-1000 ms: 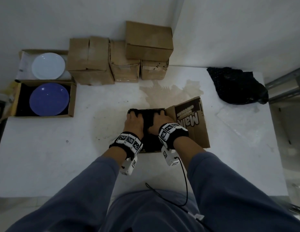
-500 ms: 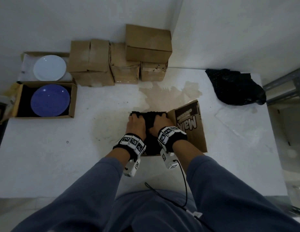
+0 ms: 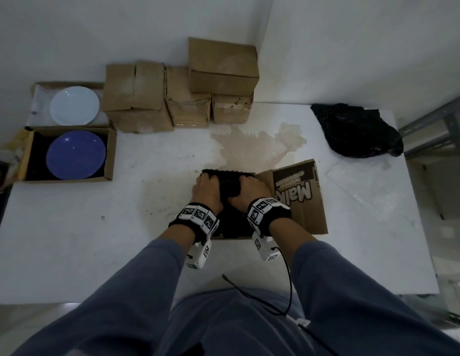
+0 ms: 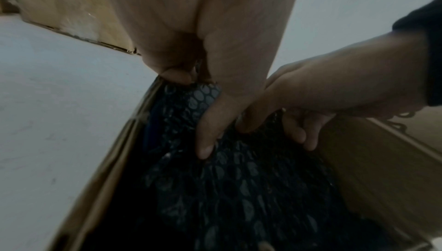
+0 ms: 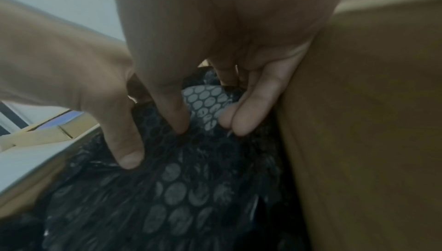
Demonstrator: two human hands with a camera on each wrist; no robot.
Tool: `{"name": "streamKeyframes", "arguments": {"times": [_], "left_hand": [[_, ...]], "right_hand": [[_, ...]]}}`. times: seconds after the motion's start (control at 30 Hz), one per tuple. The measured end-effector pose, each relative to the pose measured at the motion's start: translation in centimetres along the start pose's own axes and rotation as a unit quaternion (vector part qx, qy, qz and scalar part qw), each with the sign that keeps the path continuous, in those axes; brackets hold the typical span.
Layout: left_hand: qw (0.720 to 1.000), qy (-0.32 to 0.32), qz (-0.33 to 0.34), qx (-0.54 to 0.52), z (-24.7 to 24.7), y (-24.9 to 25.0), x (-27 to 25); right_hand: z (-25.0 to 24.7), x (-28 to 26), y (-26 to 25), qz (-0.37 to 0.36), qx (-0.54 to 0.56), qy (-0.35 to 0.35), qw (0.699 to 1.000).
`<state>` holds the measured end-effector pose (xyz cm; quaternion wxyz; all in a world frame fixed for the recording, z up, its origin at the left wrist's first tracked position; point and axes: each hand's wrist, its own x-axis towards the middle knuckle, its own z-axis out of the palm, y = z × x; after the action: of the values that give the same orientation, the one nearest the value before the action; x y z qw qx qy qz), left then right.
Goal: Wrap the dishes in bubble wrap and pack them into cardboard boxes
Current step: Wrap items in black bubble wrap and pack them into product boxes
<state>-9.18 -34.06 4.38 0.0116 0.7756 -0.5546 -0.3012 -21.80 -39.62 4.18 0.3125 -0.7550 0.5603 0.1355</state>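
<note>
A bundle in black bubble wrap [image 3: 230, 182] sits in the open cardboard box [image 3: 300, 201] with the printed flap, at the table's middle. My left hand [image 3: 207, 187] grips its left part: fingers curl over the far edge and the thumb [image 4: 205, 141] presses the wrap [image 4: 239, 189]. My right hand [image 3: 252, 188] holds the right part next to the box wall [image 5: 358, 141], its thumb [image 5: 179, 120] and fingertips [image 5: 246, 120] on the wrap [image 5: 179, 198]. The dish inside is hidden.
At the left, a blue plate [image 3: 76, 155] lies in an open box, with a white plate [image 3: 74, 105] in another box behind it. Closed cartons [image 3: 182, 98] are stacked at the back wall. Loose black bubble wrap [image 3: 357, 132] lies at the back right.
Both hands stay on the bundle in the box. Hands and box have only shifted slightly in the view.
</note>
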Motion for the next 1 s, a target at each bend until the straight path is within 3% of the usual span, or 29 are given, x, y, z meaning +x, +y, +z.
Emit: {"name": "streamKeyframes", "arguments": {"times": [0.23,0.6,0.87,1.0], "left_hand": [[0.999,-0.016,0.03,0.035,0.4,-0.5,-0.7],[1.0,0.0,0.0,-0.008,0.3,0.0,-0.7],[1.0,0.0,0.016,-0.005,0.7,0.3,-0.5],[1.0,0.004,0.019,-0.009,1.1,0.3,-0.7]], "right_hand": [[0.0,0.4,0.0,0.003,-0.013,-0.016,1.0],[-0.5,-0.2,0.2,-0.025,-0.016,0.001,1.0],[0.8,-2.1,1.9,-0.065,0.011,0.092,0.994],[1.0,-2.4,2.1,-0.089,-0.022,0.077,0.993]]}}
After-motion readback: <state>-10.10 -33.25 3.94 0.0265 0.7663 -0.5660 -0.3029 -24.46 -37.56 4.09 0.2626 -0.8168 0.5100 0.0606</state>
